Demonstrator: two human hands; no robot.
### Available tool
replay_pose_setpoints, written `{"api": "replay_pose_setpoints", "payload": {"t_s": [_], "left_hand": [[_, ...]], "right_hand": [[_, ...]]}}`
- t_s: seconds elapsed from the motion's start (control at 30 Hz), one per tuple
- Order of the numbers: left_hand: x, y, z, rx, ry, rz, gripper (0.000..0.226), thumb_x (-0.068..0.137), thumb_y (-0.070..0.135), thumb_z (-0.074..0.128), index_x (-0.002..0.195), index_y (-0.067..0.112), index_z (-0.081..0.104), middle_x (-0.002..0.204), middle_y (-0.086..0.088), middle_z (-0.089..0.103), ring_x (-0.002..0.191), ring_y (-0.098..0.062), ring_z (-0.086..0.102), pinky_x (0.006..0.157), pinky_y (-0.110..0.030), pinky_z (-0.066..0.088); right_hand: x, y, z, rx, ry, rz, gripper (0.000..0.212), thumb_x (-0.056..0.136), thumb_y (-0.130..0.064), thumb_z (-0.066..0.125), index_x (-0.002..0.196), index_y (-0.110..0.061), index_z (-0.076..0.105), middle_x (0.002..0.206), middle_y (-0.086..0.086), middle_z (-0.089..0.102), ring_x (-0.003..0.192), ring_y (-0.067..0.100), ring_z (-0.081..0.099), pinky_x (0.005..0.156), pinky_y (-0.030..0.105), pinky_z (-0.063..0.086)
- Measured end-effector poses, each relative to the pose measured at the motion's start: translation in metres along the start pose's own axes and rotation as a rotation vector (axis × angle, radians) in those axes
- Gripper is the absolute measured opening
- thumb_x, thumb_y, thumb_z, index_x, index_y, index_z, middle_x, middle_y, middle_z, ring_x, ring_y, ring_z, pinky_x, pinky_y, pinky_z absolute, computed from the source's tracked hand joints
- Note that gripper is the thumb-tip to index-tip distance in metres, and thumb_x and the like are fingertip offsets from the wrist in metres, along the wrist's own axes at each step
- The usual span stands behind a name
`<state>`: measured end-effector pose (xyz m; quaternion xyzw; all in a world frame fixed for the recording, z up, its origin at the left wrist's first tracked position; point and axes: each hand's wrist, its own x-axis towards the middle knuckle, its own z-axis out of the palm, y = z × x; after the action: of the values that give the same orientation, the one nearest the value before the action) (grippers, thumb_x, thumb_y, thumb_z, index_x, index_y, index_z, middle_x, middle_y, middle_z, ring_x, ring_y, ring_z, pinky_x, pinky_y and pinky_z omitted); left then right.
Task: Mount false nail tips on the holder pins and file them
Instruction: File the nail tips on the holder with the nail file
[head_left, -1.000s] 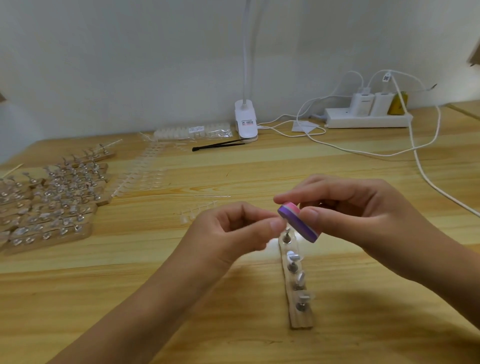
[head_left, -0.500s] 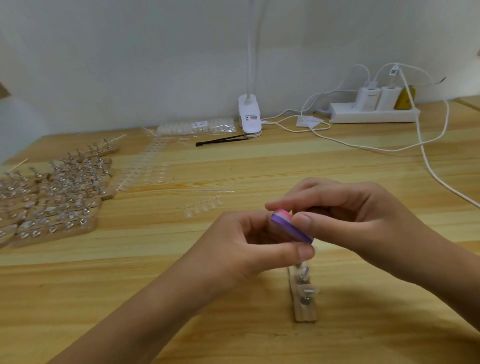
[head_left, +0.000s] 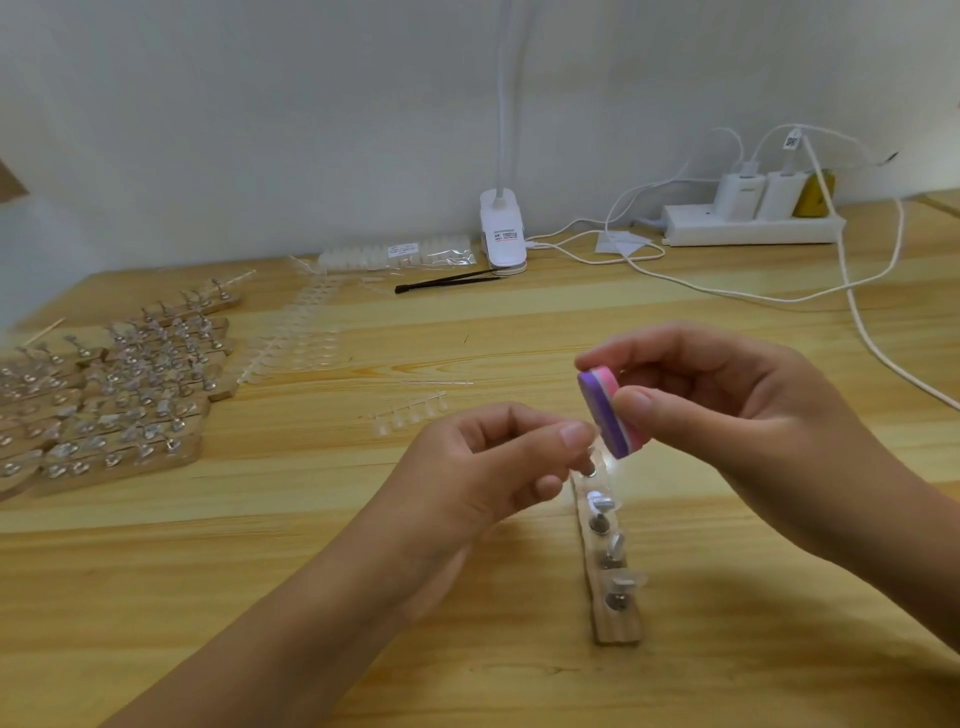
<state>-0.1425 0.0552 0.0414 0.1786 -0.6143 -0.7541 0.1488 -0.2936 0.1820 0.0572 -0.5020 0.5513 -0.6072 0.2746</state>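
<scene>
Centre frame: right hand (head_left: 727, 410) pinching purple-pink file block (head_left: 610, 413); left hand (head_left: 488, 467) pinched narrow on clear nail tip (head_left: 597, 460) atop wooden holder (head_left: 615, 587). Best filed with light, short strokes, steadying tip against pin.

Labels on lamp clip (head_left: 502, 228) and packet (head_left: 400, 253) unreadable.

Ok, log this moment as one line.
step: filing | left hand: pinching nail tip | right hand: holding file block | holder: on table
</scene>
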Motion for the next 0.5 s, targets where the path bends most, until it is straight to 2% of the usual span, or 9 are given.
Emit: {"api": "replay_pose_setpoints", "payload": {"t_s": [0.1,0.27,0.4,0.5], "left_hand": [[0.0008,0.0008,-0.0016,-0.035,0.035,0.0,0.022,0.062,0.039,0.08,0.076,0.022,0.078,0.075,0.005,0.07,0.066,-0.001,0.062,0.067,-0.013,0.051],[-0.0003,-0.004,0.003,0.053,0.019,0.019,0.019,0.064,0.043,0.079,0.075,0.028,0.077,0.076,0.009,0.071,0.072,0.001,0.064,0.068,-0.013,0.05],[0.0026,-0.0027,-0.0016,-0.084,0.103,0.005,0.018,0.064,0.036,0.084,0.072,0.021,0.077,0.074,0.004,0.069,0.062,-0.003,0.059,0.064,-0.012,0.051],[0.0009,-0.0045,0.0003,-0.027,0.066,0.012,0.02,0.062,0.04,0.08,0.073,0.024,0.077,0.074,0.007,0.07,0.065,-0.001,0.062,0.065,-0.013,0.051]], "right_hand": [[-0.0009,0.0013,0.0033,0.004,-0.023,0.018,0.027,0.074,-0.034,0.071,0.099,-0.026,0.075,0.086,0.005,0.073,0.075,0.01,0.07,0.069,0.016,0.054],[0.0002,0.0033,0.0034,0.021,0.03,0.023,0.028,0.073,-0.033,0.072,0.099,-0.022,0.075,0.088,0.012,0.073,0.074,0.011,0.069,0.068,0.016,0.053],[-0.0025,0.005,0.0054,0.016,-0.004,0.021,0.024,0.075,-0.03,0.073,0.098,-0.024,0.075,0.085,0.011,0.073,0.072,0.012,0.069,0.069,0.017,0.054],[-0.0008,0.0069,0.0074,0.047,0.047,0.007,0.021,0.075,-0.028,0.074,0.095,-0.021,0.076,0.084,0.009,0.073,0.071,0.01,0.069,0.067,0.017,0.054]]}}
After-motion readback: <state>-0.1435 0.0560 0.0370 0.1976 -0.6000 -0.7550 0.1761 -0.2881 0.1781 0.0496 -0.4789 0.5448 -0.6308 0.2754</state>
